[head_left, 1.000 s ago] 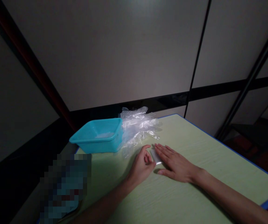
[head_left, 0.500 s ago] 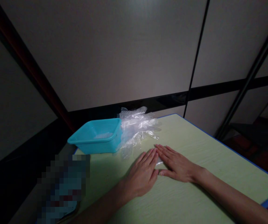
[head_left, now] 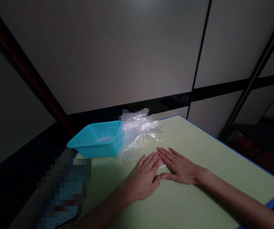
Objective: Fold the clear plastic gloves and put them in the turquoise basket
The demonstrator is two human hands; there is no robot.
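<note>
My left hand and my right hand lie flat side by side on the pale green table, fingers stretched out. Between and under their fingertips shows a small piece of folded clear plastic, pressed against the tabletop. Most of it is hidden by the hands. Beyond the hands lies a heap of clear plastic gloves, and left of that stands a turquoise plastic tub.
The table has a blue edge on its right side and stands against a grey panelled wall. A blurred patch covers something at the lower left. The room is dim.
One second ago my left hand was curled with its fingers at the plastic piece; it has since flattened out beside my right hand. The right hand has stayed flat.
</note>
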